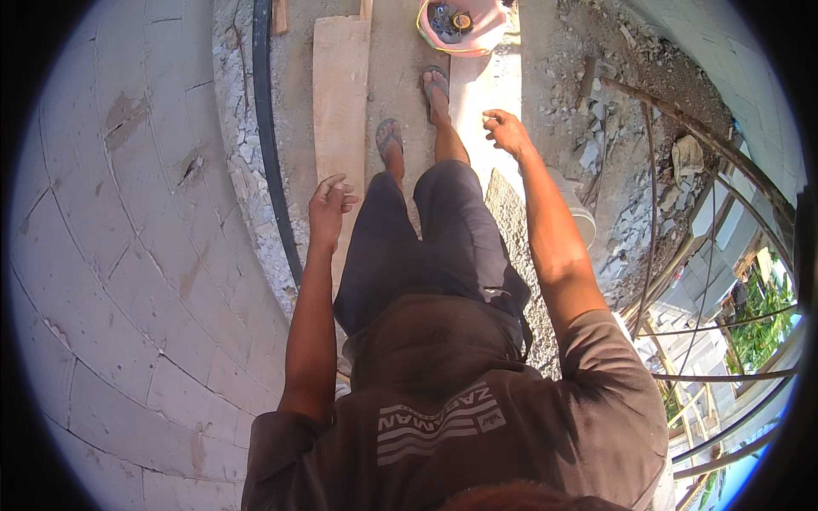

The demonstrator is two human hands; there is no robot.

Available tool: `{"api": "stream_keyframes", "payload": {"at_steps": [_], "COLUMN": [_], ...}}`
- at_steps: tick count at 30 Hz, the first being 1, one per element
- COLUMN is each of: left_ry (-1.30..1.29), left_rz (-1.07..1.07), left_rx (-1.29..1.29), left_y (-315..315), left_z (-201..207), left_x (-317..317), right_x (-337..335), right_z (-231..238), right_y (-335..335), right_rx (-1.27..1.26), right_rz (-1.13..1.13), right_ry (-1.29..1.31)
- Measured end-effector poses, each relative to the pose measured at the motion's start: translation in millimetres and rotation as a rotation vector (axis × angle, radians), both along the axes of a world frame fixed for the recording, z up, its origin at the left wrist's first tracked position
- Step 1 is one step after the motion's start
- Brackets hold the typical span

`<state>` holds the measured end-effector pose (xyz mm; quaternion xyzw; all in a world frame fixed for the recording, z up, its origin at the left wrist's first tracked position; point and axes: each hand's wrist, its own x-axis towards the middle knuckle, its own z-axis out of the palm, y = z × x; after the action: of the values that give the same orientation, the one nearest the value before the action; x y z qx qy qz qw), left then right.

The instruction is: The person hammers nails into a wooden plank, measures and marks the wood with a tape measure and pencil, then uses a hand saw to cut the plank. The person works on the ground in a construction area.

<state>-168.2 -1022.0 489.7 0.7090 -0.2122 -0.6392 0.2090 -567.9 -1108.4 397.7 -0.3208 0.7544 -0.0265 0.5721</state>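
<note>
My left hand (331, 201) hangs beside my left thigh, over a long wooden board (340, 94) on the ground. Its fingers are loosely bent and apart, with nothing seen in them. Farther forward and to the right, my right hand (506, 134) is held out above a sunlit pale strip (486, 89). The fingers there are curled in, and whatever they may hold cannot be made out. Ahead of my sandalled feet stands a pink bucket (484, 38) with dark small items and a round yellow-and-black piece inside. Neither hand touches it.
A grey block wall (128, 247) rises on the left, with a dark pipe (271, 128) along its base. Under my right forearm sits a pale bucket (582, 223). Rubble (596, 153) and bent rusty bars (699, 132) lie to the right.
</note>
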Motion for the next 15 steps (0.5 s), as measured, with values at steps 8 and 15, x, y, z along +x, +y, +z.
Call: {"api": "stream_keyframes", "payload": {"at_steps": [8,15], "left_ry": [-0.492,-0.416], "left_rz": [-0.619,-0.726], "left_rx": [-0.107,0.222], "left_y": [35.6,64.8], "left_z": [-90.9,-105.1], "left_x": [-117.4,-147.6], "right_x": [-20.3,-13.0], "right_z": [-214.3,-382.7], "right_y": [-180.9,-256.5], "right_rx": [-0.105,-0.243], "right_rz": [0.359,0.848], "right_ry": [0.181,0.361]}}
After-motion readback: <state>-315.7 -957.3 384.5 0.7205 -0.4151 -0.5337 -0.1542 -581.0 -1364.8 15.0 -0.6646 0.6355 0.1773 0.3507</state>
